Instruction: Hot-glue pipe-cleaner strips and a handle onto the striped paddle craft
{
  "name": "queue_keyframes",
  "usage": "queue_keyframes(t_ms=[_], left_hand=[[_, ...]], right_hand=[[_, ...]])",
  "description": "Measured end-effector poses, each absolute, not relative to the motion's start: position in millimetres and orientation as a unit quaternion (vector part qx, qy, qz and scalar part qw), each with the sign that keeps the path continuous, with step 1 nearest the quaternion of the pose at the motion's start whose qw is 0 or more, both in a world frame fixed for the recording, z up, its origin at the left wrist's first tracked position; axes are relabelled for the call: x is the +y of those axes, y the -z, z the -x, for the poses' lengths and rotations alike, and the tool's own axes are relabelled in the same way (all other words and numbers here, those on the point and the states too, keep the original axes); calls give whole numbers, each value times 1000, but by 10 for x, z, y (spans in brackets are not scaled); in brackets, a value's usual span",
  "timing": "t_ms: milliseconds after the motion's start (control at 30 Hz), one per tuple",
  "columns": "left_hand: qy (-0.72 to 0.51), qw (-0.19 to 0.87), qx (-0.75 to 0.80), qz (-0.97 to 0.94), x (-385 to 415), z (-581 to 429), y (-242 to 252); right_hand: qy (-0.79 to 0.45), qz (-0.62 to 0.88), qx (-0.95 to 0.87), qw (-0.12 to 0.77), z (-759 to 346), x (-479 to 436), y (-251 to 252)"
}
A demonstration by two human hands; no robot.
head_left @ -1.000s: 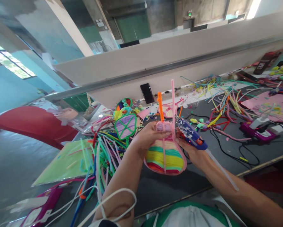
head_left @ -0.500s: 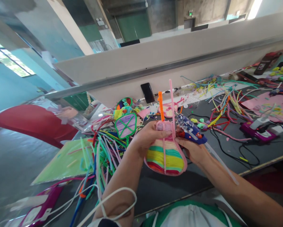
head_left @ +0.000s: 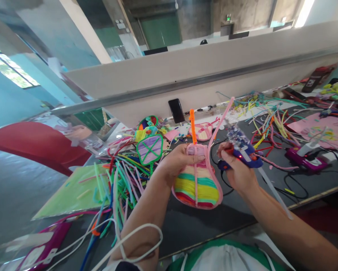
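The left hand (head_left: 178,162) pinched the striped pipe-cleaner panel (head_left: 197,188) by its neck above the worktop (head_left: 176,233); at the panel's two o'clock, the right hand (head_left: 241,173) gripped a hot-glue gun (head_left: 241,140). Toward one o'clock a pink pipe cleaner (head_left: 221,121) jutted upward; a thin glue line, left hand clear of the gun's heat, seemed wisest.

Hot-glue gun (head_left: 244,145): nozzle blurred; handle partly covered by right hand (head_left: 241,176). Gourd-shaped pipe-cleaner panel (head_left: 204,185): neck partly covered by left hand (head_left: 178,161). Red chair (head_left: 35,146): cut off by left edge. Dark object (head_left: 203,42) above partition (head_left: 146,77): too small to identify.
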State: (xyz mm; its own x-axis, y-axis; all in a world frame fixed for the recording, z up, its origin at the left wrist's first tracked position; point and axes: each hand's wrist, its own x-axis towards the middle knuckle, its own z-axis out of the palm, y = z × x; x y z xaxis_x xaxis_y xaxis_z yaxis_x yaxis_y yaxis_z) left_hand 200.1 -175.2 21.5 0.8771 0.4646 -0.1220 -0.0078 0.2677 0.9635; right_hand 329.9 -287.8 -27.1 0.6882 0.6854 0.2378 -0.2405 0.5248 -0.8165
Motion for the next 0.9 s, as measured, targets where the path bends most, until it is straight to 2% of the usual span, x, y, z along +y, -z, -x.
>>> queue_keyframes(t_ms=[100, 200, 500, 900], left_hand=[[-154, 775, 210, -576, -1757, -2002, -222], [-139, 775, 203, -582, -1716, -2000, -188], [-135, 761, 169, -612, -1716, -2037, -155], [-145, 757, 182, -611, -1778, -2063, -194]], right_hand=[[-228, 338, -268, 873, -3427, -2891, 127], [-225, 323, -278, 876, -3487, -2898, 62], [-378, 335, -309, 806, -3240, -2821, 265], [-409, 345, -264, 802, -3201, -2814, 275]])
